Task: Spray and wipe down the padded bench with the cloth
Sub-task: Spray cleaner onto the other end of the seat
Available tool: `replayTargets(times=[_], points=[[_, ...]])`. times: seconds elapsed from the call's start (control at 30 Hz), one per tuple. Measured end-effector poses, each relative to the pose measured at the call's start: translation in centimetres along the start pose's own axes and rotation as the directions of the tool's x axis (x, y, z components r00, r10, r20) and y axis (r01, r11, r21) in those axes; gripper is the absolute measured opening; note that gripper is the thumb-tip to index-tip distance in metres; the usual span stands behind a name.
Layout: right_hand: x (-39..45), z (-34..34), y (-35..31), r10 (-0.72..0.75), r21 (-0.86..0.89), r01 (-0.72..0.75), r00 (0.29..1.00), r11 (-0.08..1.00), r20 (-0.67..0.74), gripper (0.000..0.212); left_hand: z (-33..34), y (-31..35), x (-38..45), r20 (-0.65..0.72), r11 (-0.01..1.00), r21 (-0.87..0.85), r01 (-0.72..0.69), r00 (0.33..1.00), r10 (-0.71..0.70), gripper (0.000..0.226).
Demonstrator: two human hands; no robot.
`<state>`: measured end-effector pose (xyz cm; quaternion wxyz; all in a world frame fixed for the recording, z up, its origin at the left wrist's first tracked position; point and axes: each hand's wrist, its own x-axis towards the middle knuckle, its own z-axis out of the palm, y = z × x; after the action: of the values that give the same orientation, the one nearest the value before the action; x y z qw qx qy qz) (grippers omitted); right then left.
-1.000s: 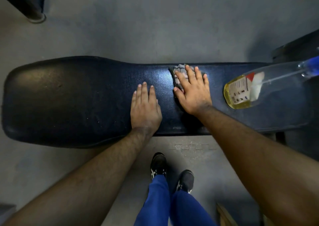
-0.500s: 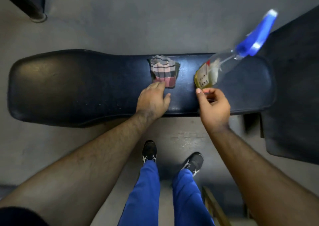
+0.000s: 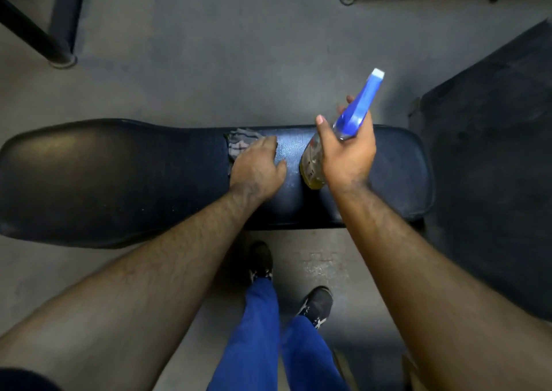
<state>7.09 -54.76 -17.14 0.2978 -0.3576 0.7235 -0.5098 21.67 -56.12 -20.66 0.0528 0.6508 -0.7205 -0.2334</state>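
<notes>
Hands first: my right hand [image 3: 348,154], just right of centre frame, is wrapped round the neck of the spray bottle [image 3: 340,139], thumb up along the near side and fingers curled behind the blue trigger head [image 3: 363,101], which points toward the upper right of the frame. The bottle's clear body angles down to the desk [image 3: 119,175], its base with a little yellow liquid at or just above the padding; I cannot tell whether it touches. I judge the bottle light, being mostly empty, with smooth plastic that could slip, so the neck under the trigger is the place to hold it. My left hand [image 3: 258,166], at centre frame, lies palm down with fingers curled onto the cloth [image 3: 242,142], which sits crumpled near the far edge of the desk; whether I am gripping it or only pressing it I cannot say for sure. The cloth looks soft and limp, easiest taken by bunching it under the palm. The dark vinyl padding runs across the middle of the frame, likely slick once wet. Beyond it lies grey floor [image 3: 239,62], with a dark mat [image 3: 493,166] at right.
</notes>
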Motion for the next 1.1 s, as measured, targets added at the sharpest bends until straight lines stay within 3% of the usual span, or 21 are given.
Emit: replayTargets(times=[0.07,0.23,0.37,0.43,0.53,0.67,0.83,1.0,1.1], points=[[0.7,0.4,-0.1,-0.031,-0.027,0.031,0.999,0.999,0.022,0.032,0.5,-0.4,1.4,0.011,1.0,-0.016,0.016,1.0,-0.016,0.046],[2.8,0.8,-1.9,-0.046,-0.253,0.076,0.991,0.965,0.122,0.065,1.0,-1.3,3.6,0.069,0.998,-0.05,0.024,0.997,-0.02,0.048],[3.8,1.7,-3.3,-0.04,-0.341,0.134,0.962,0.931,0.269,0.041,1.1,-1.9,5.0,0.07,0.998,-0.063,0.022,0.997,-0.017,0.045],[3.9,2.3,-3.0,0.038,-0.365,0.08,0.952,0.927,0.305,0.033,1.6,-2.3,5.6,0.067,0.998,-0.054,0.021,0.998,-0.017,0.043],[4.0,2.9,-1.7,0.177,-0.401,-0.049,0.94,0.915,0.29,0.033,2.9,-2.9,5.9,0.072,0.999,-0.034,0.012,0.997,-0.01,0.045],[3.6,3.5,0.7,0.327,-0.541,-0.109,0.887,0.834,0.326,0.024,5.9,-3.5,4.9,0.085,0.998,0.057,-0.027,0.996,0.022,0.057],[2.7,5.2,3.7,0.441,-0.557,-0.19,0.821,0.809,0.361,0.049,8.6,-4.7,4.3,0.028,0.968,0.221,-0.117,0.993,0.114,0.061],[3.0,5.0,5.4,0.483,-0.641,-0.161,0.796,0.75,0.365,0.023,9.4,-4.6,4.4,0.041,0.932,0.343,-0.115,0.993,0.108,0.062],[3.2,4.4,5.8,0.463,-0.697,-0.107,0.816,0.709,0.347,0.02,9.2,-4.3,4.3,0.019,0.928,0.361,-0.09,0.996,0.089,0.063]])
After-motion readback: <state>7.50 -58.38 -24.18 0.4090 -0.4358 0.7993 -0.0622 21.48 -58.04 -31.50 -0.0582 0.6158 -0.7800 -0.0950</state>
